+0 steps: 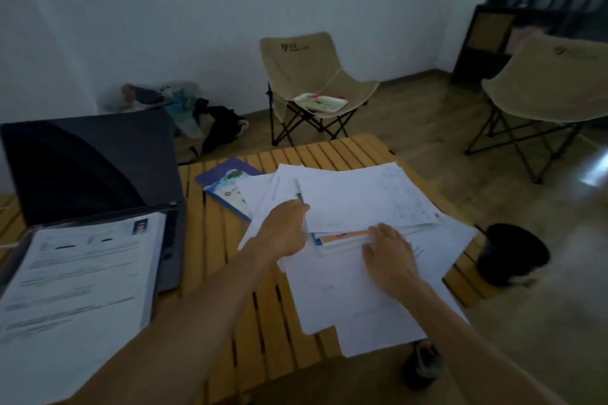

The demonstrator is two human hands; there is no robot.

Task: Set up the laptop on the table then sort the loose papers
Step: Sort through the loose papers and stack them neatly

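A dim room seen from above a slatted wooden tabletop (227,276). At about nine o'clock an open laptop (92,171) stands on the tabletop, its dark screen upright; a stack of printed sheets (79,276) lies over its keyboard, hiding most of it.

Just right of centre, at roughly three o'clock from the laptop, loose papers (355,293) lie in an untidy overlapping spread, some hanging over the tabletop's right edge. A blue booklet (227,184) peeks out from under the spread at its eleven o'clock side.

The left hand (284,232) reaches into the pile with its fingers curled, pinching the left edge of a raised sheet (365,197) whose near edge is lifted off the papers below. A thin pen-like object shows just above the knuckles, too small to make out clearly. The right hand (390,250) lies flat and relaxed, fingers straight, resting on the papers beside an orange-and-blue booklet (342,238) exposed under the raised sheet.

On the floor: a beige folding chair (312,76) at twelve o'clock with a tray on its seat, a second chair (546,89) at two o'clock, a black bin (510,253) at three o'clock, and bags (184,108) by the wall at eleven o'clock.
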